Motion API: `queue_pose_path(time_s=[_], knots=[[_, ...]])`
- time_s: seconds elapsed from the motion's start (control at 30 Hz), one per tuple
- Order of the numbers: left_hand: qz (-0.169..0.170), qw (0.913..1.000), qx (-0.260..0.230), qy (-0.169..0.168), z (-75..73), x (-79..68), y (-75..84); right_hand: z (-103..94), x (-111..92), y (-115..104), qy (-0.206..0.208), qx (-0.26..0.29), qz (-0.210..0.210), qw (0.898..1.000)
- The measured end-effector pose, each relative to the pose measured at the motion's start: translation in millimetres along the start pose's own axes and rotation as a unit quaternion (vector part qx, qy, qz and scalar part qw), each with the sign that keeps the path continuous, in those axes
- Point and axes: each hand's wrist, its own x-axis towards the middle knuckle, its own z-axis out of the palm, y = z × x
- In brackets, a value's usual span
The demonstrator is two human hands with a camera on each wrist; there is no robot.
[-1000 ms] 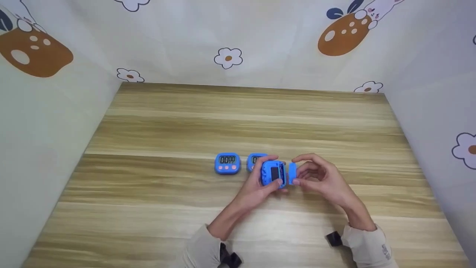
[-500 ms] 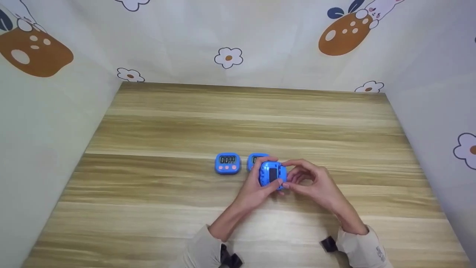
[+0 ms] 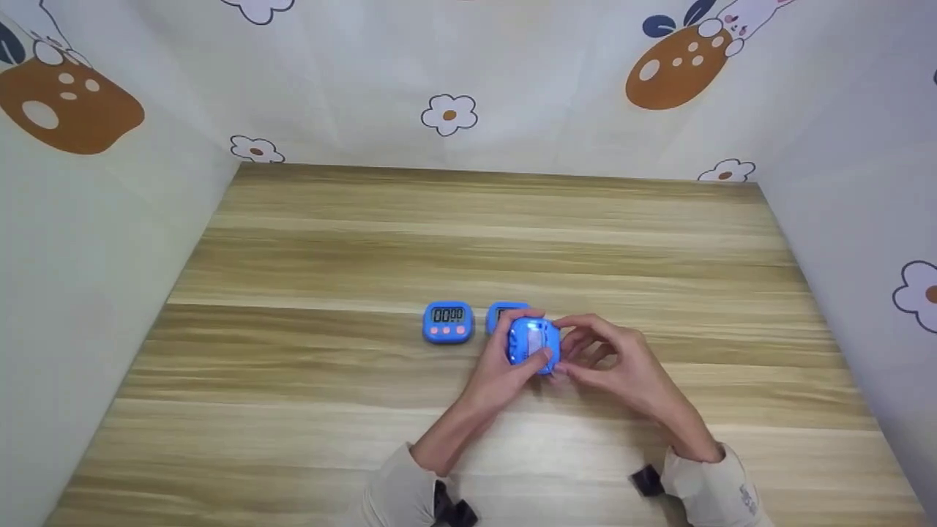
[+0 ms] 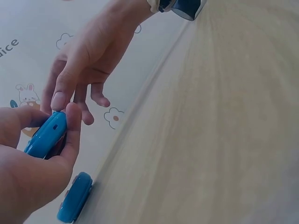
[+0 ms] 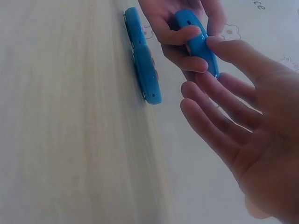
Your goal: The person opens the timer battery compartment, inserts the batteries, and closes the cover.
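My left hand [image 3: 498, 373] grips a blue digital timer [image 3: 521, 342] with its back facing up, the thumb lying across it. My right hand [image 3: 622, 359] pinches the blue battery cover [image 3: 554, 342] at the timer's right end, index finger at the far corner and thumb at the near one. That cover sits against the timer body. In the right wrist view, the other right fingers stretch away from the timer [image 5: 198, 45]. The left wrist view has the timer [image 4: 46, 135] edge-on, held above the table.
Another blue timer [image 3: 448, 322] lies face up on the wooden table [image 3: 329, 241], its display reading zeros. A further timer [image 3: 508, 309] beside it is partly hidden behind my left hand. Patterned cloth walls [image 3: 351, 88] border the table at the back and sides.
My right hand has moved left, bringing the cover from just apart onto the timer's open end. The timer in my left hand has tilted slightly, and its back now catches the light.
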Motion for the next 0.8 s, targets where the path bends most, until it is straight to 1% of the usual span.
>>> queue_pose_path(time_s=[0.13,0.3,0.37,0.53,0.63,0.73,0.8], knots=[[-0.004,0.9999,0.012,-0.003,-0.6,-0.3,0.2,0.2,-0.1,-0.5,-0.016,0.002,0.01,1.0],[-0.014,0.9999,-0.002,-0.004,-0.9,-0.4,1.7,-2.6,0.1,1.1,-0.023,0.018,-0.001,1.0],[-0.019,0.9996,-0.018,-0.01,-0.8,-0.7,2.5,-3.5,-0.4,6.1,-0.021,0.023,-0.003,1.0],[-0.029,0.9979,-0.05,-0.028,-0.4,-1.7,4.0,-3.6,-1.4,10.3,-0.014,0.021,-0.001,1.0],[-0.032,0.9966,-0.067,-0.035,-0.4,-2.3,3.9,-3.7,-1.3,6.8,-0.014,0.026,-0.008,1.0],[-0.035,0.9938,-0.096,-0.044,-0.4,-2.5,3.2,-3.8,-1.8,7.8,-0.016,0.051,-0.015,0.998],[-0.034,0.9932,-0.102,-0.046,-0.1,-2.8,3.4,-3.6,-2.0,9.1,-0.017,0.072,-0.019,0.997]])
